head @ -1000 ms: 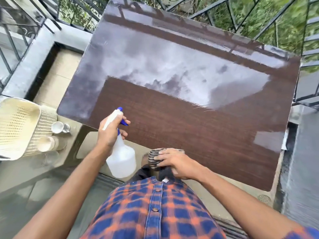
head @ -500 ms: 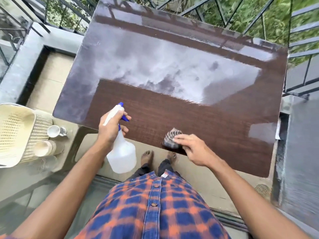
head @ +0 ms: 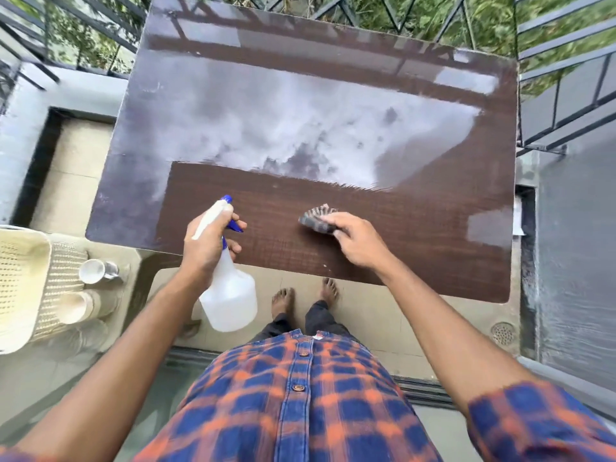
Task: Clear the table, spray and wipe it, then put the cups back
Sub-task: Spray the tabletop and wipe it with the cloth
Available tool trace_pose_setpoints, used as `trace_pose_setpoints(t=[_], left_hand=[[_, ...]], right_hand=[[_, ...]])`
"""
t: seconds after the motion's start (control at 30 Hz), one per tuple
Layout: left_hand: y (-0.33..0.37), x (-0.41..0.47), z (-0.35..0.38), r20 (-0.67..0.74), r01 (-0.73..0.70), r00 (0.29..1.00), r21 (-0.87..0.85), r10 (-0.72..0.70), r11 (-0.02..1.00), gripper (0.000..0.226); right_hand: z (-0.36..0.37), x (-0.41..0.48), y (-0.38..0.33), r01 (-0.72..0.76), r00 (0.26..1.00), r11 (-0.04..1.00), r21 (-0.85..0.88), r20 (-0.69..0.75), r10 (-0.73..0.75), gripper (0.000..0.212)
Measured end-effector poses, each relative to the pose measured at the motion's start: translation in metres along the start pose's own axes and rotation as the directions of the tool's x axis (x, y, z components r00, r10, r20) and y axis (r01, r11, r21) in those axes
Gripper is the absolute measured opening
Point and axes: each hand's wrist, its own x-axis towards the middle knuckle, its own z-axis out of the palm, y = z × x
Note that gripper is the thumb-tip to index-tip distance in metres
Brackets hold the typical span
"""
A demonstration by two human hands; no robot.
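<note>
The dark brown table (head: 400, 235) fills the middle of the view, its glossy top reflecting the sky. My left hand (head: 206, 241) grips a white spray bottle (head: 230, 298) with a blue trigger and nozzle, held over the table's near left edge. My right hand (head: 356, 243) holds a crumpled striped cloth (head: 316, 220) against the tabletop near the front middle. The cups stand off the table at the lower left: a white cup (head: 91, 271) and a beige cup (head: 76, 306) on a cream seat.
A cream perforated plastic chair (head: 20, 288) stands left of the table with the cups on its seat. Dark metal railings (head: 566, 61) run behind and to the right. A grey wall (head: 576, 261) is close on the right. My bare feet stand on beige floor tiles.
My right hand brought the cloth from near my waist up onto the tabletop and moved it farther in. My left hand kept hold of the spray bottle.
</note>
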Motion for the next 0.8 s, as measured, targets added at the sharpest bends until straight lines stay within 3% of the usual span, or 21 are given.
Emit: trace_pose_setpoints(t=[0.1, 0.2, 0.27, 0.37, 0.53, 0.6, 0.73, 0.8], left_hand=[[0.002, -0.001, 0.006, 0.03, -0.014, 0.999, 0.002, 0.014, 1.0, 0.024], [0.005, 0.0, 0.009, 0.055, -0.026, 0.998, -0.006, 0.026, 1.0, 0.026], [0.007, 0.001, 0.012, 0.069, -0.031, 0.997, -0.004, 0.031, 1.0, 0.027], [0.005, 0.002, 0.012, 0.07, -0.04, 0.997, 0.011, 0.039, 0.999, 0.027], [0.004, 0.004, 0.017, 0.098, -0.038, 0.994, 0.02, 0.036, 0.999, 0.029], [0.003, 0.005, 0.019, 0.121, -0.046, 0.992, 0.03, 0.043, 0.998, 0.03], [0.001, 0.006, 0.023, 0.145, -0.064, 0.988, 0.045, 0.057, 0.997, 0.03], [0.001, 0.008, 0.025, 0.154, -0.069, 0.986, 0.038, 0.063, 0.997, 0.029]], right_hand=[[0.04, -0.031, -0.006, 0.173, 0.971, 0.974, -0.144, 0.192, -0.144, 0.047], [0.054, -0.072, 0.001, 0.221, 0.928, 0.967, -0.127, 0.333, -0.168, 0.048], [0.041, -0.093, 0.01, 0.135, 0.958, 0.99, -0.03, 0.261, -0.123, 0.048], [0.015, -0.108, 0.025, -0.023, 1.0, 0.981, 0.192, -0.006, 0.024, 0.046], [-0.007, -0.083, 0.032, -0.131, 0.959, 0.97, 0.204, -0.221, 0.176, 0.042], [0.011, -0.077, 0.019, -0.155, 0.969, 0.982, 0.109, -0.179, 0.173, 0.043], [0.064, -0.088, -0.016, -0.012, 0.992, 1.0, 0.015, 0.122, 0.01, 0.047], [0.072, -0.095, -0.023, 0.001, 0.994, 0.997, 0.08, 0.113, -0.01, 0.048]])
